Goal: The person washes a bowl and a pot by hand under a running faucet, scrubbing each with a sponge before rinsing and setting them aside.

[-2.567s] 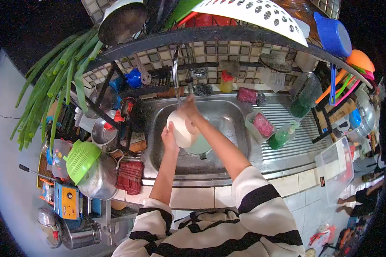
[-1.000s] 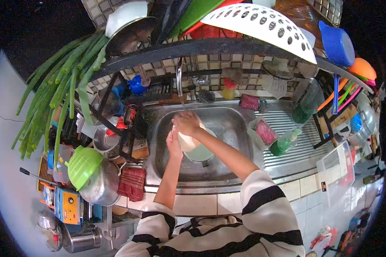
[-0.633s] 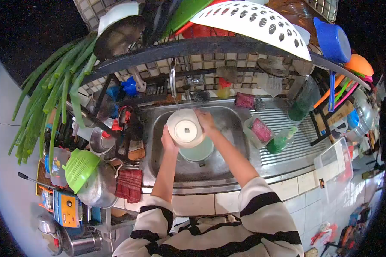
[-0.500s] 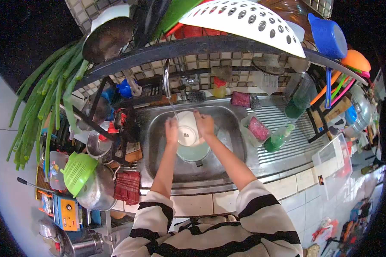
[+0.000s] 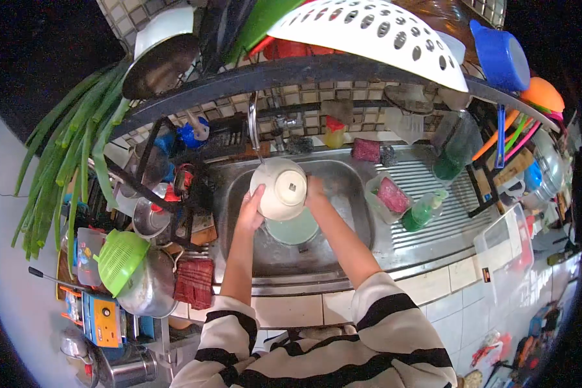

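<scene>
The white bowl [image 5: 269, 189] has its base swung toward your right hand [image 5: 316, 192], turning more outer wall to the faucet [image 5: 253, 123]. It tilts above the sink [image 5: 363, 223], your left hand [image 5: 251, 207] pinching its side; the right is blurred, its grip impossible to tell.

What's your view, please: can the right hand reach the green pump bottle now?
Probably yes, once the right hand leaves the bowl: the tub stands between, but the near side of the pump bottle looks free.
</scene>
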A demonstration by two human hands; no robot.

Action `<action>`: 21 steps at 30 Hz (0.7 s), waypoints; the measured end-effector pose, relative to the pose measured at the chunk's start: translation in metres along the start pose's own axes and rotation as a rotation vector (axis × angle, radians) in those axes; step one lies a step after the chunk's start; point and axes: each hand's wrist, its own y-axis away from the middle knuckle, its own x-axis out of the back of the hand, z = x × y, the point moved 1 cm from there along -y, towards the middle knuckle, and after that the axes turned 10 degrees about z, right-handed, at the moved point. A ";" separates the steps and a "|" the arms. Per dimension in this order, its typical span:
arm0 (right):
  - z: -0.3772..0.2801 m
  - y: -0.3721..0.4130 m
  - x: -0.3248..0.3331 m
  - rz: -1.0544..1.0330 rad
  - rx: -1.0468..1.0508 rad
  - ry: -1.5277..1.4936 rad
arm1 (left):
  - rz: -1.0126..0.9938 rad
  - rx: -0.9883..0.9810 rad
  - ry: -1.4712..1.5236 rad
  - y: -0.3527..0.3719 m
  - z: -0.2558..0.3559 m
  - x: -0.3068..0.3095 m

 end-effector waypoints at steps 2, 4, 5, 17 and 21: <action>-0.051 0.086 -0.017 0.043 -0.050 0.007 | 0.045 -0.023 0.047 0.004 0.009 -0.007; -0.087 0.148 -0.061 0.085 -0.103 0.014 | 0.137 -0.124 0.034 0.008 0.020 -0.009; -0.091 0.160 -0.071 0.083 0.468 0.318 | 0.144 -0.129 0.035 0.009 0.022 -0.009; -0.139 0.214 -0.125 -0.213 0.818 1.285 | 0.280 -0.392 0.005 0.018 0.011 -0.020; -0.152 0.195 -0.117 -0.351 0.757 1.208 | 0.271 -0.271 -0.005 0.018 0.006 -0.010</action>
